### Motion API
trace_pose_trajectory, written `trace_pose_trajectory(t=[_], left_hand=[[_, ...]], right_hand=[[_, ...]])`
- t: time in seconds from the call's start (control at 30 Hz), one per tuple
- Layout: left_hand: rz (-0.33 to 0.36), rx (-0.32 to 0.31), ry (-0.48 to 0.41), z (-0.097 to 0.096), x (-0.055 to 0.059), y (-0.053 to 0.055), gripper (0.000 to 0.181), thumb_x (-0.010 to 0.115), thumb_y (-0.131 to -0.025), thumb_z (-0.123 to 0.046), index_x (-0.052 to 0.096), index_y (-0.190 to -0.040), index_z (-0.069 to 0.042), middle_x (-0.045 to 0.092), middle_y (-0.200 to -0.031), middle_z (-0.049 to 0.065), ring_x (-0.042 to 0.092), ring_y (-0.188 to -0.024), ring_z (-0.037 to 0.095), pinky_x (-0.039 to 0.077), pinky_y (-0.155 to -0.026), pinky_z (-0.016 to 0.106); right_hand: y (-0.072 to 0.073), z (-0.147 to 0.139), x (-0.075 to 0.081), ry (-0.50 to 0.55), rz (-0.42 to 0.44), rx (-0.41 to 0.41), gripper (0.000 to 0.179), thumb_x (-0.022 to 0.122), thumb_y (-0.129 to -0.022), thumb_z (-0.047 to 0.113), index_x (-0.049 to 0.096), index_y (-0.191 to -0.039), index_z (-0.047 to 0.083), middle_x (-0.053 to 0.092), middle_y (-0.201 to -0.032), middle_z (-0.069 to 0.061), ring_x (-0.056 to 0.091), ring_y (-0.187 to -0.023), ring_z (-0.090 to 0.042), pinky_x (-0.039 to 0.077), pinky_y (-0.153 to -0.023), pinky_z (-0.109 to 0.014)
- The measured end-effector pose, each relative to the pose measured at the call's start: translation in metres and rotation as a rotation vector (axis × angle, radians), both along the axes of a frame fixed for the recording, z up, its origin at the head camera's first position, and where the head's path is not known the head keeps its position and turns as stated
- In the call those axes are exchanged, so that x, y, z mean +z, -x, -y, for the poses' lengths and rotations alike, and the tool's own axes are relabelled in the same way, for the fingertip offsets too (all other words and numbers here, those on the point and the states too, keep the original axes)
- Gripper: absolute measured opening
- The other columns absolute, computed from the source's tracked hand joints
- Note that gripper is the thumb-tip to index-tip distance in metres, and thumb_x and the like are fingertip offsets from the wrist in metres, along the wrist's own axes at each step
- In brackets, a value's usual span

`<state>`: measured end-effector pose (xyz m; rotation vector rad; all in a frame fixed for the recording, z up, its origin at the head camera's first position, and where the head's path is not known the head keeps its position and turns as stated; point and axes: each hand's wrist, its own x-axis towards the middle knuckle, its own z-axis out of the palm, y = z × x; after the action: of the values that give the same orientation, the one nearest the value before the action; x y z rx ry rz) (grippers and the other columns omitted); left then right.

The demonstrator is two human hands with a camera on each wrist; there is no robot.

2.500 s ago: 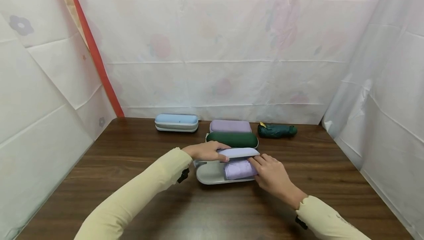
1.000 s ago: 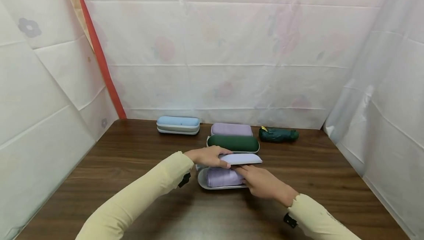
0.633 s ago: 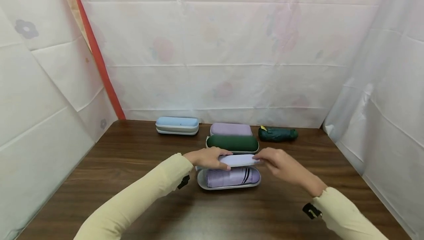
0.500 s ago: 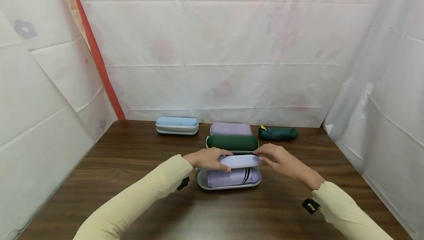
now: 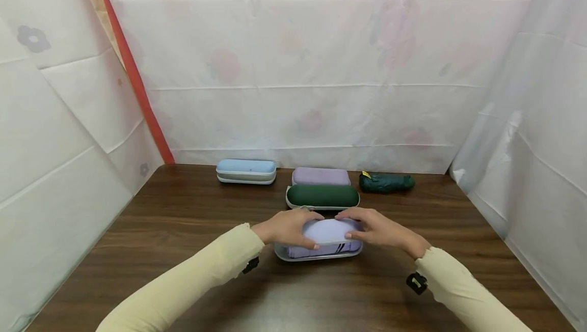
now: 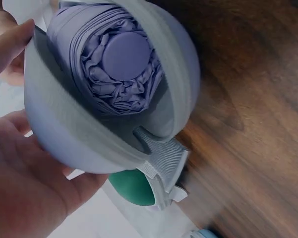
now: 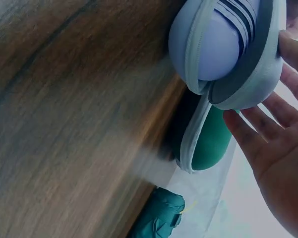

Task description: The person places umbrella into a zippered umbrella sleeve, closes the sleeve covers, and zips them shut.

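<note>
A pale lavender zip case (image 5: 329,231) with a grey-white rim sits half closed at the front middle of the table. Inside its lower shell lies a folded purple umbrella (image 6: 119,59), its round end facing the left wrist camera. Black stripes show on the umbrella in the head view. My left hand (image 5: 285,227) grips the left end of the lid, thumb at the front edge and fingers behind. At the lid's other end, my right hand (image 5: 379,227) holds it between thumb and fingers. The lid slants over the umbrella, leaving a gap along the front.
Right behind the lavender case lies a dark green case (image 5: 323,196), with a purple case (image 5: 321,175) behind that. A light blue case (image 5: 246,171) stands at the back left. A folded dark green umbrella (image 5: 386,183) lies at the back right, near the curtain.
The right hand has left the umbrella, now lying fully in the shell, and taken hold of the lid's right end. The lid has tipped forward and down over the umbrella.
</note>
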<state>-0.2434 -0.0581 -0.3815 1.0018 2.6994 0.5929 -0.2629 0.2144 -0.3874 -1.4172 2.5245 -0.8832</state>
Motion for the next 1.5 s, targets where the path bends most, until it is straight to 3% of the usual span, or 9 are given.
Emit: trace_pose_trajectory(t=[0.17,0.37,0.53,0.83,1.07,1.17,1.3,1.5], left_hand=[[-0.017,-0.026,-0.044,0.009,-0.002,-0.005,0.059,0.072,-0.084,-0.036,0.055,-0.133,-0.008,0.056,-0.128,0.005,0.053,-0.11,0.014,0.043,-0.091,0.032],[-0.073,-0.031,-0.083,0.017,-0.003,-0.014,0.057,0.078,-0.08,-0.027,0.058,-0.127,-0.002,0.057,-0.124,0.008,0.054,-0.11,0.02,0.043,-0.092,0.034],[-0.126,-0.018,-0.094,0.017,-0.009,-0.02,0.058,0.081,-0.076,-0.024,0.059,-0.126,-0.002,0.058,-0.121,0.008,0.055,-0.107,0.02,0.045,-0.09,0.034],[-0.221,-0.01,-0.11,0.016,-0.019,-0.022,0.061,0.086,-0.07,-0.023,0.061,-0.122,-0.004,0.058,-0.115,0.007,0.055,-0.103,0.02,0.046,-0.088,0.034],[-0.288,-0.019,-0.1,0.014,-0.018,-0.025,0.06,0.086,-0.069,-0.025,0.062,-0.12,-0.004,0.056,-0.11,0.005,0.055,-0.097,0.018,0.047,-0.085,0.032],[-0.293,-0.017,-0.09,0.014,-0.018,-0.025,0.06,0.086,-0.07,-0.025,0.061,-0.12,-0.004,0.056,-0.11,0.005,0.056,-0.097,0.018,0.048,-0.085,0.033],[-0.296,-0.023,-0.077,0.014,-0.017,-0.026,0.06,0.086,-0.07,-0.026,0.061,-0.119,-0.003,0.056,-0.109,0.006,0.056,-0.096,0.019,0.048,-0.084,0.033],[-0.328,-0.035,-0.044,0.011,-0.016,-0.028,0.06,0.084,-0.071,-0.029,0.059,-0.12,-0.004,0.056,-0.11,0.005,0.056,-0.096,0.018,0.049,-0.083,0.032]], right_hand=[[-0.005,0.001,-0.003,-0.014,-0.008,-0.005,0.043,0.065,-0.092,0.023,0.055,-0.13,0.005,0.056,-0.127,-0.008,0.054,-0.114,-0.021,0.045,-0.09,-0.043],[-0.011,0.001,-0.005,-0.046,-0.04,-0.055,0.043,0.07,-0.088,0.022,0.058,-0.127,0.01,0.056,-0.126,-0.004,0.053,-0.114,-0.02,0.045,-0.091,-0.043],[-0.013,0.003,-0.009,-0.083,-0.075,-0.081,0.043,0.073,-0.085,0.019,0.058,-0.125,0.013,0.056,-0.124,-0.001,0.052,-0.113,-0.017,0.045,-0.091,-0.041],[-0.017,0.005,-0.016,-0.06,-0.148,-0.092,0.042,0.074,-0.084,0.019,0.059,-0.123,0.012,0.057,-0.121,0.0,0.052,-0.109,-0.016,0.047,-0.087,-0.04],[-0.018,0.004,-0.017,-0.055,-0.176,-0.107,0.042,0.075,-0.083,0.02,0.059,-0.121,0.015,0.056,-0.12,0.002,0.052,-0.11,-0.016,0.047,-0.088,-0.04],[-0.015,0.004,-0.017,-0.038,-0.139,-0.094,0.034,0.07,-0.088,0.021,0.06,-0.12,0.016,0.056,-0.119,0.004,0.051,-0.11,-0.015,0.046,-0.088,-0.039],[-0.003,0.004,-0.018,0.011,-0.034,-0.079,0.021,0.051,-0.099,0.015,0.061,-0.118,0.011,0.059,-0.117,0.0,0.054,-0.108,-0.017,0.046,-0.088,-0.039],[0.018,0.004,-0.02,-0.028,0.101,-0.065,0.033,0.04,-0.096,-0.009,0.061,-0.12,-0.001,0.061,-0.121,-0.013,0.055,-0.114,-0.028,0.045,-0.092,-0.043]])
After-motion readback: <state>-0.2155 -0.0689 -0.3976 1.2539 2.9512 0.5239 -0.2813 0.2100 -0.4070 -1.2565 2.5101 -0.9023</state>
